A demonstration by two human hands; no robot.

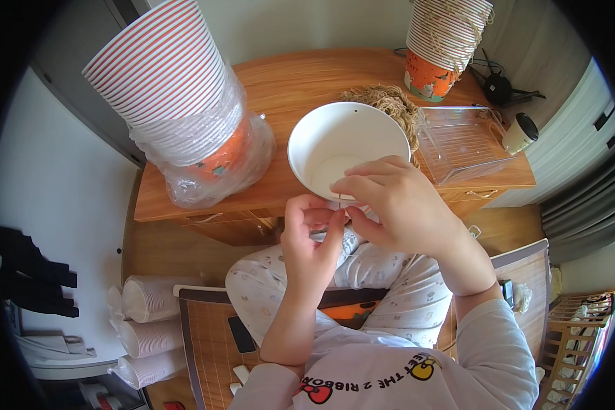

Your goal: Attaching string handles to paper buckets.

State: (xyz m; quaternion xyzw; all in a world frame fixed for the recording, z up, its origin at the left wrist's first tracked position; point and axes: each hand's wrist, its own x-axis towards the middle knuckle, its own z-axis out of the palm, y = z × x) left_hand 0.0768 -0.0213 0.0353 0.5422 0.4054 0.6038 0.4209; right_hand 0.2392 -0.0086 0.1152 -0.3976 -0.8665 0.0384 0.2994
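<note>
A white paper bucket (349,130) stands at the table's front edge, its mouth tilted toward me. Both my hands meet at its near rim. My left hand (311,236) is closed in a pinch, thumb and fingertips together just below the rim. From the right, my right hand (406,205) reaches across with bent fingers, its thumb close to the left thumb. Between the fingertips shows a thin, dark, stick-like piece (340,200), too small to name. The fingers hide part of the rim. A small hole shows in the far wall.
Tall bucket stacks stand left (167,75), partly in clear plastic, and back right (447,41). Tan twine (389,106) lies behind the bucket, beside a clear plastic tray (461,140) and a cup (520,133). A phone (241,335) and wrapped bucket stacks (150,338) are lower left.
</note>
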